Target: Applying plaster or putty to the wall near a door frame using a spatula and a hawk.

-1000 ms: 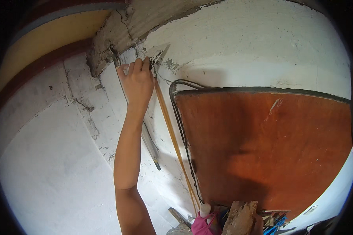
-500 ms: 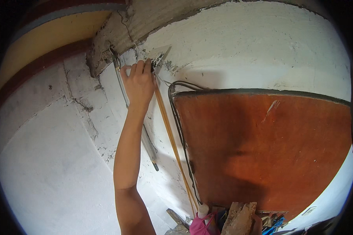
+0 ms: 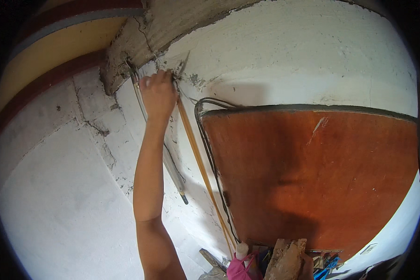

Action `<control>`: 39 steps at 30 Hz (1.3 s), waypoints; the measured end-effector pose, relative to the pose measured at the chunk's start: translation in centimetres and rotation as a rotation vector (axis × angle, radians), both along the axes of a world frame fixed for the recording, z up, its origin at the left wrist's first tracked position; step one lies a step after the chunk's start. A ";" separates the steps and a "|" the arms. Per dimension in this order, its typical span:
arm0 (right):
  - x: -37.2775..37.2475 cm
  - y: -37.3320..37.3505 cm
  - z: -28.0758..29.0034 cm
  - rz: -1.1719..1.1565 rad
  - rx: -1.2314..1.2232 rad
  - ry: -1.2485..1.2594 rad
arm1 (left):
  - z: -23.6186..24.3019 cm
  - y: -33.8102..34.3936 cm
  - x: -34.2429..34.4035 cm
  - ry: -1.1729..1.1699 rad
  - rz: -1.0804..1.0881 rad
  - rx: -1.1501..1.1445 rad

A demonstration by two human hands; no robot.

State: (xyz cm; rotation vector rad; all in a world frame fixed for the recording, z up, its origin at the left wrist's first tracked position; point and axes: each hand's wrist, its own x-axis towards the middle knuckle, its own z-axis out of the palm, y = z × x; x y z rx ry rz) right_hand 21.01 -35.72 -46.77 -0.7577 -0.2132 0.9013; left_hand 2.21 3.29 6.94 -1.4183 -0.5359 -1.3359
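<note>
White wall (image 3: 60, 172), right hand (image 3: 157, 86) raised near it.
It curls closed around a scraper (image 3: 184, 64), the grip itself hidden; left hand out of view. The scraper juts up and right from the hand, long axis slanting toward the grey beam (image 3: 182, 21) beyond.

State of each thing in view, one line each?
Right hand: raised, fingers curled
Flat tool: apparently gripped, partly hidden
Long tube: slanting
Wall: cracked, patchy
Black cables: bent at panel corner
Brown panel: scratched
Pink cloth: bunched
</note>
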 end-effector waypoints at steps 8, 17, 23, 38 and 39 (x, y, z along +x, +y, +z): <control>0.4 0.4 0.8 0.012 -0.008 0.029 | -0.4 0.0 0.1 -0.049 -0.029 0.024; 0.9 0.3 0.6 0.030 0.022 0.060 | -0.4 -0.4 0.2 -0.008 -0.053 0.012; 1.3 0.3 0.0 0.048 0.051 0.080 | -0.9 -0.5 0.3 0.089 -0.056 -0.004; 3.5 -1.2 -3.4 0.202 0.186 0.327 | 0.3 0.0 0.2 -0.027 -0.015 0.000; 3.1 -1.3 -2.6 0.146 0.056 0.159 | 0.3 0.0 0.2 -0.031 -0.004 -0.044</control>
